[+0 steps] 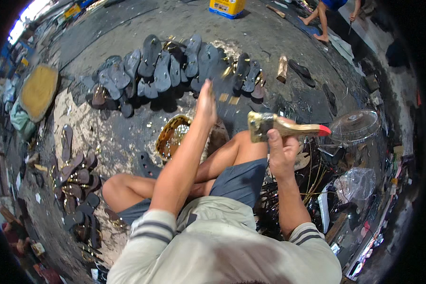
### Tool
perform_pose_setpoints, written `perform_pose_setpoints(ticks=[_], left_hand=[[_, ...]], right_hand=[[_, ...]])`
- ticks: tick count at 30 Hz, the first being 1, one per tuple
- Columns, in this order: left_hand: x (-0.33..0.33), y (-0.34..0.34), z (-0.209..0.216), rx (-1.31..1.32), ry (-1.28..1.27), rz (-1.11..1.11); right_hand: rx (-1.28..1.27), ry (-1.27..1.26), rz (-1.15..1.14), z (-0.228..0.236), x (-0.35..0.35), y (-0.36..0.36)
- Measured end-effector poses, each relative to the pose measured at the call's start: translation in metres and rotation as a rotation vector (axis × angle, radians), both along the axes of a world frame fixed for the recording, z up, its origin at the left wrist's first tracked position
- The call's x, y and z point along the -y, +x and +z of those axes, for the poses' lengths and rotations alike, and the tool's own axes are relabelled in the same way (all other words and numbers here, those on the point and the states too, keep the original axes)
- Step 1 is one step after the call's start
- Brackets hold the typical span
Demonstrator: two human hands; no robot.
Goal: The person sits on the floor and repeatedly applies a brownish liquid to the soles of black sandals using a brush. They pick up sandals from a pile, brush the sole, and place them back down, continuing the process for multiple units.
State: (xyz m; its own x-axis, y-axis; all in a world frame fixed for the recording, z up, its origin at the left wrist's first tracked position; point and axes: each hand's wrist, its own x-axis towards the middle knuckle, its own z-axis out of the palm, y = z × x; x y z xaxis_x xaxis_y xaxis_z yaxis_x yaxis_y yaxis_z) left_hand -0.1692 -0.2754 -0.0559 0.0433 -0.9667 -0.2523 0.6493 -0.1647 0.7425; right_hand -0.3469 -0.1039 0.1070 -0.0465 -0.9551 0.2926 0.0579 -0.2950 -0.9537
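Observation:
My right hand [284, 154] is closed round a wide flat brush [288, 127]. Its wooden handle ends in a red tip, and its head is smeared with yellowish, glue-like stuff. Reaching forward, my left hand [206, 104] is over the near side of a long row of dark grey sandal soles [162, 71], many with gold-coloured straps. Motion smears its fingertips and a dark and gold piece [222, 71] beside them, so whether it holds that piece is unclear. Below my left forearm stands a round container [165, 142] of amber liquid, its rim crusted.
More sandals [78, 177] lie in a heap at my left. A wire fan guard [357, 125], clear plastic wrap [357, 184] and dark strips [312, 184] are at my right. A yellow and blue container [227, 8] stands far ahead; another person's bare legs [322, 21] show at far right.

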Motion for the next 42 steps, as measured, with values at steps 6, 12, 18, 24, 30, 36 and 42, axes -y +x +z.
perform_pose_setpoints(ticks=[6,12,18,24,30,36,42], left_hand=[[-0.003,0.064,0.071,0.225,-0.019,0.079],[-0.216,0.309,0.089,0.784,-0.091,0.585],[-0.482,0.393,-0.080,1.246,0.723,1.020],[-0.463,0.295,-0.097,1.482,1.307,1.013],[-0.512,0.282,-0.088,0.176,0.782,1.146],[-0.525,0.318,-0.048,1.038,0.619,1.177],[-0.438,0.240,0.075,1.121,0.483,0.669]], right_hand=[[-0.032,0.068,-0.038,-0.014,0.011,0.000],[-0.059,0.238,-0.127,-0.070,0.029,-0.024],[-0.093,0.295,0.121,-0.110,0.057,0.032],[-0.274,0.200,0.312,-0.103,0.067,0.105],[-0.961,0.141,0.654,-0.154,0.088,0.160],[-1.330,-0.411,0.639,-0.207,0.107,0.168],[-0.491,-0.081,0.498,-0.141,0.115,0.130]])
